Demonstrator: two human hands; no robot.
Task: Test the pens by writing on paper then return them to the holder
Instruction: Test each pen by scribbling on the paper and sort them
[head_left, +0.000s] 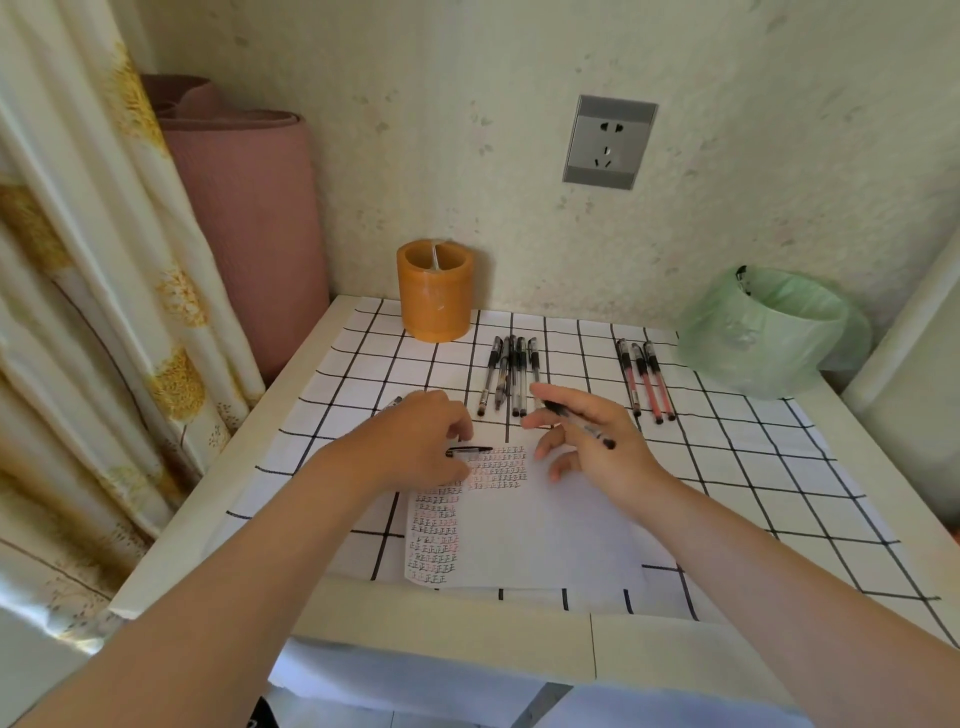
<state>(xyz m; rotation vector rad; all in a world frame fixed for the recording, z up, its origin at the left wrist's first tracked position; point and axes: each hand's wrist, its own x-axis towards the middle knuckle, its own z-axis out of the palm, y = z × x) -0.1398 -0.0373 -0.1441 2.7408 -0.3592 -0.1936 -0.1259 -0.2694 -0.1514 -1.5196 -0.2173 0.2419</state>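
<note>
Left hand (415, 441): grip pinches a short black piece (470, 450), cap or whole pen unclear, over the top of the written paper (545, 530) mid desk (467, 629). Right hand (587, 441) at its 3 o'clock: fingers spread, grip loose, pen (582, 427) wedged between them. Black pens (511, 374) lie at 12 o'clock of the paper, red pens (647, 382) at 1, orange holder (435, 296) at 11 by the wall.

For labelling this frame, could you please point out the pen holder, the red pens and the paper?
pen holder (435, 306): head view, orange front wall.
red pens (647, 383): head view, middle pen's barrel.
paper (550, 535): head view, blank right part.
</note>
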